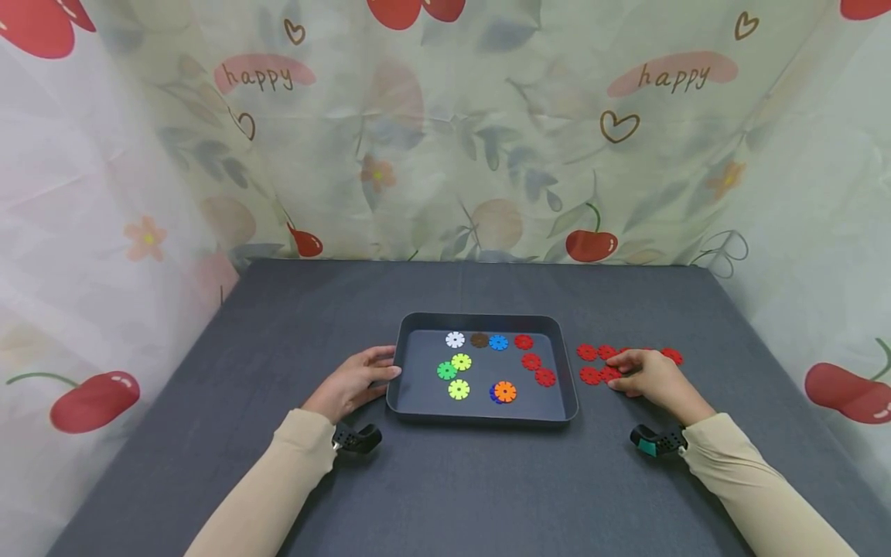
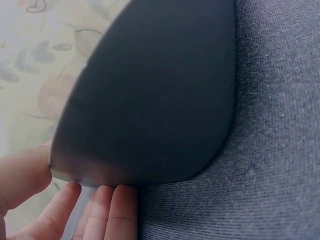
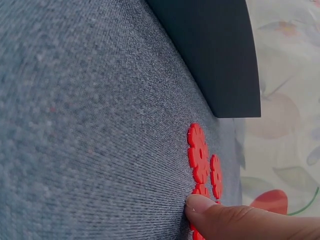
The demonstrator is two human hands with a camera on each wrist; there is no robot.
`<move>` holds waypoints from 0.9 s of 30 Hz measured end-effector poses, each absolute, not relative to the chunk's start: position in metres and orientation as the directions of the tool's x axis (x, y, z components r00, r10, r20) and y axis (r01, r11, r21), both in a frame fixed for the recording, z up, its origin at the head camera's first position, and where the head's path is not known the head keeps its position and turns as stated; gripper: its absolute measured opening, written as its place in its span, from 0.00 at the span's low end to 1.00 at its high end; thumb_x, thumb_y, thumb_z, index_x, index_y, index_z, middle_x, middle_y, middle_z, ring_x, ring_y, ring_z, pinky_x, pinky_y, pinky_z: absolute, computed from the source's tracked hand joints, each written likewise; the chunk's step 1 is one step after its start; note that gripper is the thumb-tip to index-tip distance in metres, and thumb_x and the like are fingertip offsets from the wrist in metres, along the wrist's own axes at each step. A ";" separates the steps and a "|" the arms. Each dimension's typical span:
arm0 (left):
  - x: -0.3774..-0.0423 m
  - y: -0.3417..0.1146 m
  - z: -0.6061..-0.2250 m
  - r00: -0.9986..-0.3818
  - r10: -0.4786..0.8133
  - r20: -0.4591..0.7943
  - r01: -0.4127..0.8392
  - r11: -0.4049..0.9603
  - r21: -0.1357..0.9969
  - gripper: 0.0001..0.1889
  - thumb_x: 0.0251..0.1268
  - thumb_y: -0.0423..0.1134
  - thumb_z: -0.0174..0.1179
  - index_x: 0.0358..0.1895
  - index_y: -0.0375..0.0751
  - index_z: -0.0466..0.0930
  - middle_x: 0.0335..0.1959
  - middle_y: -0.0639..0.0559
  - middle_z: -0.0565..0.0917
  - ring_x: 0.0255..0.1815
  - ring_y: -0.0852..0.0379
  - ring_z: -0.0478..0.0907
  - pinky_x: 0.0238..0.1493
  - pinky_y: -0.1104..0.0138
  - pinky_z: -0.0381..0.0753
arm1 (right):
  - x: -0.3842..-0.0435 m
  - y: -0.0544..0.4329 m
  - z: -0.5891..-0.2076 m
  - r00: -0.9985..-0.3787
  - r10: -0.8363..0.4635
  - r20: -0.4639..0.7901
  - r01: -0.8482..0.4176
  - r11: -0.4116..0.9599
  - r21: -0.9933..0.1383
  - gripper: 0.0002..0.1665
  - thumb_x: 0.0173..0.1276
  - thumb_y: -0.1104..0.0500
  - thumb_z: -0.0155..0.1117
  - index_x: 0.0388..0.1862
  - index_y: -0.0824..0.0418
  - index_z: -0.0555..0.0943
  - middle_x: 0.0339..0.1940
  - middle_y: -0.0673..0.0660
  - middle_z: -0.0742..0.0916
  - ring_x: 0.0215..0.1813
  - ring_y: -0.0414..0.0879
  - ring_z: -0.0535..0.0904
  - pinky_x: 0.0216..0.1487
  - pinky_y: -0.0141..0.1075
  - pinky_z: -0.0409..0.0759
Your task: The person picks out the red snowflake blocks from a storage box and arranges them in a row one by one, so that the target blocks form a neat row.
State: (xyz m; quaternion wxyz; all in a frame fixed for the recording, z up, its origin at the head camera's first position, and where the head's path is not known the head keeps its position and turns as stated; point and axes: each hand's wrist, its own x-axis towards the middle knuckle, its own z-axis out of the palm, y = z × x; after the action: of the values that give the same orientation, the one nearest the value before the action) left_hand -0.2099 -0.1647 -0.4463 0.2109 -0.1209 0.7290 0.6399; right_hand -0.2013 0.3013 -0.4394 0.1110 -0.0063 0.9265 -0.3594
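My left hand (image 1: 358,379) is at the left end of a dark tray (image 1: 480,418). In the left wrist view its straight fingers (image 2: 122,210) touch the tray's outer wall, and the thumb meets the rim. Beyond the tray's right side, my right hand (image 1: 650,375) has thumb and forefinger about a red notched plastic disc (image 1: 610,373) at the table. Other red discs (image 1: 590,376) lie flat around it, some partly hidden by the hand. In the right wrist view the thumb (image 3: 215,212) covers part of a red disc, beside two more red discs (image 3: 198,150).
Inside the tray lie a white disc (image 1: 455,340), brown disc (image 1: 479,340), blue disc (image 1: 498,342), green disc (image 1: 446,370), yellow discs (image 1: 459,389), red discs (image 1: 531,362) and an orange disc (image 1: 505,391) overlapping a dark blue one. A patterned curtain (image 1: 445,155) surrounds the table.
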 end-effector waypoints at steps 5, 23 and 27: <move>-0.210 -0.166 -0.447 -0.884 0.112 -0.454 -0.438 0.146 0.887 0.32 0.66 0.33 0.61 0.72 0.45 0.62 0.71 0.39 0.64 0.71 0.42 0.64 0.69 0.46 0.64 | -0.202 0.301 -0.439 -0.974 -0.090 -0.207 0.074 0.740 -0.668 0.29 0.57 0.59 0.74 0.56 0.69 0.79 0.48 0.68 0.81 0.32 0.41 0.83 0.33 0.33 0.84; -0.210 -0.165 -0.448 -0.887 0.113 -0.448 -0.431 0.147 0.890 0.31 0.66 0.34 0.61 0.71 0.44 0.62 0.71 0.39 0.65 0.70 0.42 0.65 0.70 0.46 0.63 | -0.199 0.293 -0.392 -0.980 -0.141 -0.141 0.009 0.674 -0.739 0.34 0.65 0.49 0.68 0.63 0.68 0.73 0.54 0.68 0.80 0.42 0.49 0.86 0.45 0.43 0.85; -0.211 -0.165 -0.449 -0.888 0.111 -0.447 -0.430 0.145 0.891 0.31 0.66 0.34 0.61 0.71 0.45 0.63 0.71 0.39 0.65 0.70 0.42 0.65 0.70 0.46 0.63 | -0.196 0.277 -0.368 -0.987 -0.127 -0.100 -0.008 0.656 -0.755 0.35 0.65 0.43 0.66 0.64 0.62 0.74 0.55 0.64 0.81 0.45 0.46 0.85 0.45 0.38 0.84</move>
State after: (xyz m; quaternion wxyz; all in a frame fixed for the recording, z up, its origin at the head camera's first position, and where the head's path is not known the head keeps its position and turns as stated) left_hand -0.2111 -0.1654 -0.4493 0.2100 -0.1097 0.7270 0.6444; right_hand -0.1960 0.2772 -0.3680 0.0719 -0.0371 0.9071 -0.4130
